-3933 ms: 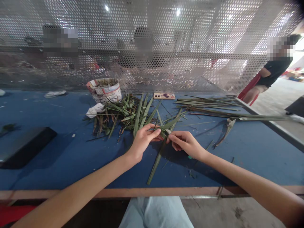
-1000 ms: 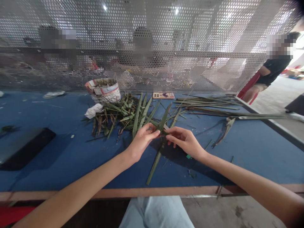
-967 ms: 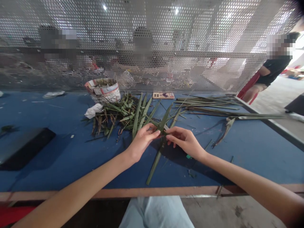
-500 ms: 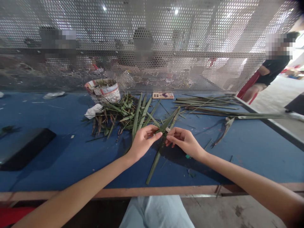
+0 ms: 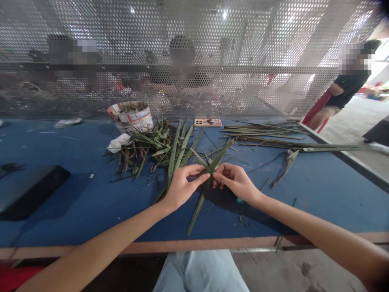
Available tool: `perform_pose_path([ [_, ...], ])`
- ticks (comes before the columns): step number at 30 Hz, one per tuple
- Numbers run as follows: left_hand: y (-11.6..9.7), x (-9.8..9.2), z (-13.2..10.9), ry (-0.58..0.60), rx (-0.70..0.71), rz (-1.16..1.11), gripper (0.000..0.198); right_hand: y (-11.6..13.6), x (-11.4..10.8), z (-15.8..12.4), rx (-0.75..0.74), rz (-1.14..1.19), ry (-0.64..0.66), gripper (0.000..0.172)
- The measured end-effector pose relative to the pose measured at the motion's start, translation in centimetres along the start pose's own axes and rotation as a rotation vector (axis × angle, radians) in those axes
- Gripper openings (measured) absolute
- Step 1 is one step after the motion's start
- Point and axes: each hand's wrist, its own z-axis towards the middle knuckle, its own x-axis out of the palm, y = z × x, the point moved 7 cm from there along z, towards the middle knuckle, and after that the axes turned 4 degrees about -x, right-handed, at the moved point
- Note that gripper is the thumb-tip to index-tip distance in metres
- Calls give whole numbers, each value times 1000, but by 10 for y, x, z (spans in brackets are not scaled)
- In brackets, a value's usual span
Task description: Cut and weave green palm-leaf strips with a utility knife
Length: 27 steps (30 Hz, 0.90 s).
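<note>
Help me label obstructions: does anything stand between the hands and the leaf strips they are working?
Nothing visible does. The left hand and the right hand both have the leaf strips between their fingers. The leaf pile lies beyond the left hand, not in between.

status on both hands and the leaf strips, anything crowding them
Left hand, right hand: both pinching. Leaf strips: crossed, held between the two hands. Nearby: leaf pile just beyond left hand, phone farther back.
</note>
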Motion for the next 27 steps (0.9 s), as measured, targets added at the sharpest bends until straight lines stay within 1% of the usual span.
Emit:
perform_pose_path([
  [2, -1, 0, -1, -16, 31, 18, 19, 0, 0, 0, 3, 9, -5, 32],
  [4, 0, 0, 0, -19, 22, -12, 20, -1, 1, 0, 9, 19, -3, 31],
  [7, 8, -2, 3, -35, -70, -97, 25, -2, 5, -1, 23, 27, 40, 30],
  [10, 16, -7, 6, -83, -157, -176, 30, 0, 7, -2, 15, 3, 68, 31],
  [13, 17, -12, 9, -91, -183, -295, 32, 4, 8, -5, -9, -35, 63, 33],
  [16, 11, -15, 10, -89, -129, -304, 24, 12, 8, -7, -50, -73, 38, 28],
  [18, 5, -14, 8, -84, -85, -229, 23, 16, 6, -8, -73, -81, 2, 26],
  [23, -6, -2, 1, 3, 86, -2, 23, 19, -1, -8, -115, -35, -109, 29],
  [27, -6, -3, 1, -24, 118, 33, 25, 16, -4, -9, -116, -40, -150, 27],
])
